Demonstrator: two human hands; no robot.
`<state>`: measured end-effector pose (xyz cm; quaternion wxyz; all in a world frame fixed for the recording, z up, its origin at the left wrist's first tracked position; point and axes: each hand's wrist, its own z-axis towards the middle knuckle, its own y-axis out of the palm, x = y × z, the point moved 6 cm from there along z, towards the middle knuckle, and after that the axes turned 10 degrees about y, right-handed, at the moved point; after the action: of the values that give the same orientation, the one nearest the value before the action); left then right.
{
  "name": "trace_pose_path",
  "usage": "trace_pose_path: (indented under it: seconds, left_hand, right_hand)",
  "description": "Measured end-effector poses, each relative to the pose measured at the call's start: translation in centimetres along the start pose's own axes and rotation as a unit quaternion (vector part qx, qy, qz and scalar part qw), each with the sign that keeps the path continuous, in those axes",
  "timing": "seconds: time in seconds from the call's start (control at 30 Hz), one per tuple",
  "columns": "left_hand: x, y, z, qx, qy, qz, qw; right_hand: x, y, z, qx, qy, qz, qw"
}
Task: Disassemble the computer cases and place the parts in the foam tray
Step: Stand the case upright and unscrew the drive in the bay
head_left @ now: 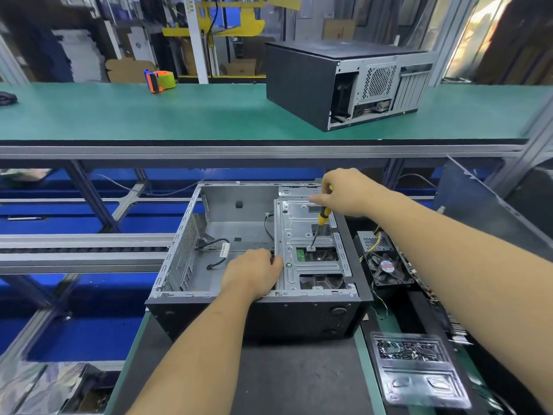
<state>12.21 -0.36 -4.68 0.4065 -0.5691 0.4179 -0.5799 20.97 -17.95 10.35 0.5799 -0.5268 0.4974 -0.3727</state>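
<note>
An open computer case (191,235) lies on its side in front of me, mostly stripped, with loose black cables on its floor. A metal drive cage (299,232) fills its right part. My right hand (347,190) grips a yellow-and-black screwdriver (323,215) whose tip stands on a screw tab of the cage. My left hand (254,271) holds the cage's left edge, fingers curled over it. To the right of the case lies a removed fan and power unit (386,265) with coloured wires.
A second, closed computer case (302,85) stands on the green upper shelf (149,115), with an orange tape dispenser (158,80) further left. A clear plastic tray (419,369) holding screws lies at the lower right. A dark side panel (478,211) leans at the right.
</note>
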Motion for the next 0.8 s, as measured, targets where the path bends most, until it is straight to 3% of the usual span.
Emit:
trace_pose_path:
  seconds: [0.1,0.2,0.6,0.8]
  left_hand:
    - [0.0,0.0,-0.1,0.001,-0.002,0.003,1.0]
    - [0.1,0.0,-0.1,0.002,-0.001,0.003,1.0]
    - [0.0,0.0,-0.2,0.002,-0.007,0.002,1.0]
    - [0.1,-0.1,-0.1,0.001,-0.008,0.0,1.0]
  right_hand:
    - [-0.1,0.4,-0.1,-0.003,0.041,-0.035,0.999]
    - [-1.0,0.5,-0.3,-0.014,0.009,-0.079,0.997]
    - [-1.6,-0.2,-1.2,-0.072,-0.103,-0.061,0.99]
    - [-1.9,0.4,-1.4,-0.085,-0.056,-0.022,0.995]
